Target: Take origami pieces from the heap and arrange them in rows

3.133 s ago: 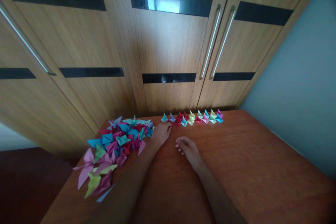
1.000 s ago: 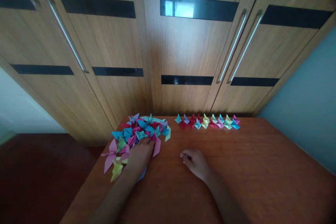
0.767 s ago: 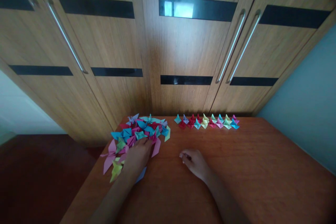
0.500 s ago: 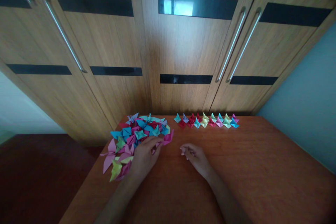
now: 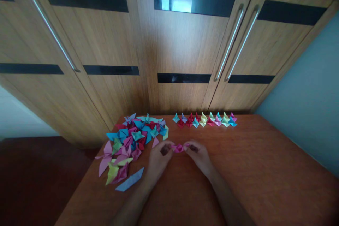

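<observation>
A small pink folded paper piece (image 5: 178, 148) hangs between my two hands just above the wooden table (image 5: 251, 169). My left hand (image 5: 158, 158) pinches its left end and my right hand (image 5: 199, 154) pinches its right end, fingers closed on it. To the left lies a loose pile of coloured folded papers (image 5: 129, 139) in blue, pink, red and green. A neat row of small folded paper shapes (image 5: 203, 120) stands along the table's far edge.
A blue folded strip (image 5: 129, 184) lies apart at the near side of the pile. Wooden wardrobe doors (image 5: 182, 49) with long metal handles rise directly behind the table. A pale blue wall (image 5: 307, 88) borders the right. Dark floor (image 5: 34, 183) shows at left.
My left hand lifted a pink piece out of the pile and carried it right; my right hand came in and both now grip it. The blue strip is now uncovered.
</observation>
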A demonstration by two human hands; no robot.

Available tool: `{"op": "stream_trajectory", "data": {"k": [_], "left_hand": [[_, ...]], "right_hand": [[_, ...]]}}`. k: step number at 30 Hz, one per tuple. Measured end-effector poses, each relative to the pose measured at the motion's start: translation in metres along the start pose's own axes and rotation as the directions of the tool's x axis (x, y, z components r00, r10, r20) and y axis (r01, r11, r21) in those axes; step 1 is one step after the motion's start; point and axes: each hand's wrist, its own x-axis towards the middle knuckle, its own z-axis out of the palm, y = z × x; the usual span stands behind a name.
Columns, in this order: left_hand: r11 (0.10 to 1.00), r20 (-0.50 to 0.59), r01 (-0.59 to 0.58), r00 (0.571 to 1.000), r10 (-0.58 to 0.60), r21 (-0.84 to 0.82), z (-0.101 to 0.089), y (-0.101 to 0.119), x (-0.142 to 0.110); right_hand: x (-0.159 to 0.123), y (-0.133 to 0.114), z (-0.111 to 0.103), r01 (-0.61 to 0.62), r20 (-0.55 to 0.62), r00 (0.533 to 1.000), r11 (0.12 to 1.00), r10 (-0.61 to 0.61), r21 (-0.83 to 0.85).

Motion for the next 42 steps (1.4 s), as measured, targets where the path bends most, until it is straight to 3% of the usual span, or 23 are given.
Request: {"op": "stream_trajectory", "data": {"k": [5,11,15,25,34,38,42], "left_hand": [[0.994,0.007,0.072,0.997,-0.071,-0.087,0.002,-0.011,-0.004],[0.97,0.103,0.128,0.989,-0.108,-0.207,-0.01,-0.004,-0.007],[0.961,0.164,0.146,0.98,-0.109,-0.236,-0.014,0.002,-0.009],[0.964,0.163,0.084,0.986,-0.044,-0.253,-0.011,0.003,-0.012],[0.99,0.134,0.003,0.991,0.015,-0.138,-0.013,0.003,-0.01],[0.997,0.103,-0.064,0.992,0.068,-0.042,-0.012,0.003,-0.003],[0.965,0.123,-0.19,0.978,0.169,0.184,-0.007,0.003,0.01]], "right_hand": [[0.0,0.002,0.0,-0.079,0.055,0.996,0.996,0.077,0.032],[0.0,0.006,-0.002,-0.212,0.087,0.976,0.963,0.2,0.166],[0.0,0.006,-0.004,-0.228,0.042,0.974,0.945,0.224,0.233],[-0.001,0.007,-0.004,-0.23,0.018,0.971,0.904,0.239,0.36],[-0.001,0.004,-0.005,-0.247,0.057,0.968,0.9,0.243,0.36],[0.001,0.01,-0.007,-0.249,-0.018,0.961,0.895,0.275,0.37],[0.005,0.021,-0.009,-0.234,-0.119,0.954,0.933,0.274,0.274]]}}
